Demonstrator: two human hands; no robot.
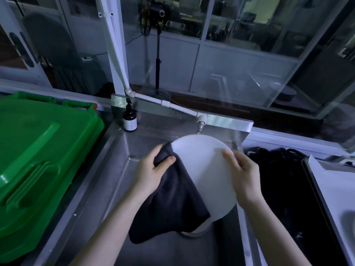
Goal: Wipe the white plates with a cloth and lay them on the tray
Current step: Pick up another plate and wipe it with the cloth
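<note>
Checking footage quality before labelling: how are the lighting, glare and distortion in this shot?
Head view: dim, bluish light; wide-angle lens bows the window frames; white plate looks washed out, featureless; dark cloth loses texture; glass carries reflections.

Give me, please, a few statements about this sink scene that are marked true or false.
1. The left hand holds a dark cloth against the plate. True.
2. The right hand holds a sponge. False: it grips the plate's edge.
3. A pump bottle stands at the sink's back corner. True.
4. The bin beside the sink is red. False: it is green.
</note>
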